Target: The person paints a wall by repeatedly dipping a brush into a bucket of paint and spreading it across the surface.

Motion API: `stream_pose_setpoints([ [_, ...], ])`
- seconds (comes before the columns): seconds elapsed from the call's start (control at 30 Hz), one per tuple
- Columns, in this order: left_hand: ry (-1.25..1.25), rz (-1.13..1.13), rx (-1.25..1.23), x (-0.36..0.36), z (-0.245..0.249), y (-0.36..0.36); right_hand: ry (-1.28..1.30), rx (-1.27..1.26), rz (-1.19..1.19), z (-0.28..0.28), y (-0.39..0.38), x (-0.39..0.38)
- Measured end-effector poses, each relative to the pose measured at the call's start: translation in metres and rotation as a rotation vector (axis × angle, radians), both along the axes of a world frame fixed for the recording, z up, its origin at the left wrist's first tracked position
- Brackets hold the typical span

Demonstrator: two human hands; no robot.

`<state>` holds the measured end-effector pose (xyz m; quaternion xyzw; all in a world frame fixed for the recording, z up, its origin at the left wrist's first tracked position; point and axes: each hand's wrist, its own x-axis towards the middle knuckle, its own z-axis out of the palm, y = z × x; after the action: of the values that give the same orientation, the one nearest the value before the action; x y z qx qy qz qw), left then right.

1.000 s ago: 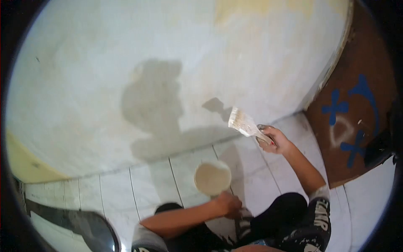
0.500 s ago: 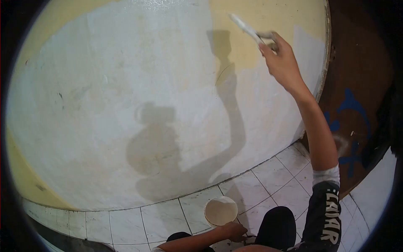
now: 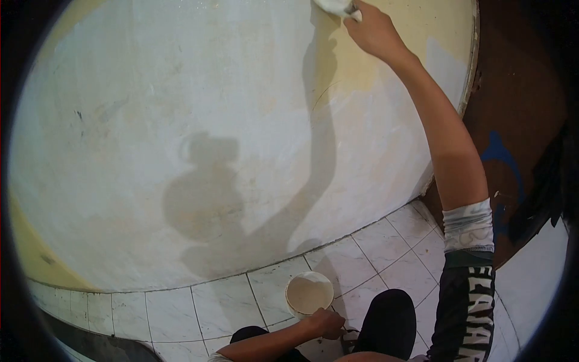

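Note:
My right hand (image 3: 375,29) is raised at the top, its fingers closed round a flat paintbrush (image 3: 333,6). The brush's white-coated head lies at the wall (image 3: 139,127), beside the edge between white paint and a yellow patch (image 3: 353,66). Whether the bristles press on the wall is hard to tell. Low in the view, my left hand (image 3: 325,324) is closed at the near rim of a small bucket (image 3: 310,292) of whitish paint. The fingers' exact hold is partly hidden.
White tiles (image 3: 353,256) run along the wall's foot. A brown panel with blue marks (image 3: 512,90) stands at right, with a dark object (image 3: 543,199) before it. My bent knee (image 3: 389,317) is close to the bucket. My shadow (image 3: 208,187) falls across the wall.
My right hand has moved up and left with the paintbrush, from off the yellow patch to the wall near the top. My left hand stays by the bucket; the view has shifted slightly.

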<state>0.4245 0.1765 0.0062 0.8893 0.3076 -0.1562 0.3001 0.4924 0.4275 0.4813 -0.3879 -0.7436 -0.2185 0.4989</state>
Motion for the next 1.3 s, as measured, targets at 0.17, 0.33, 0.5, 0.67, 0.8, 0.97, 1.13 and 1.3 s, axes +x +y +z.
stream_pose_setpoints([
  [0.17,0.001,0.011,-0.01,-0.004,0.008,-0.002,-0.117,-0.252,-0.013,-0.03,-0.038,0.017],
  [0.33,0.013,0.011,-0.03,-0.005,-0.002,0.001,-0.116,0.102,0.04,0.026,-0.012,0.027],
  [0.5,0.036,0.022,0.004,-0.01,-0.003,0.004,0.003,-0.216,-0.09,0.057,-0.056,-0.017],
  [0.67,0.022,0.05,0.014,-0.012,-0.006,0.004,-0.134,-0.012,0.059,-0.013,0.01,0.0],
  [0.8,0.018,0.065,0.014,-0.012,0.002,0.0,-0.127,-0.166,0.102,-0.123,-0.003,0.011],
  [0.97,0.052,0.056,0.008,-0.007,0.005,-0.005,-0.153,-0.581,0.078,-0.208,-0.035,0.019],
  [1.13,0.039,0.075,0.02,-0.006,0.002,-0.007,-0.231,-0.639,0.133,-0.187,-0.026,0.032],
  [1.3,0.06,0.07,0.036,-0.007,0.007,-0.006,-0.27,-0.632,0.042,-0.057,-0.007,0.013],
])
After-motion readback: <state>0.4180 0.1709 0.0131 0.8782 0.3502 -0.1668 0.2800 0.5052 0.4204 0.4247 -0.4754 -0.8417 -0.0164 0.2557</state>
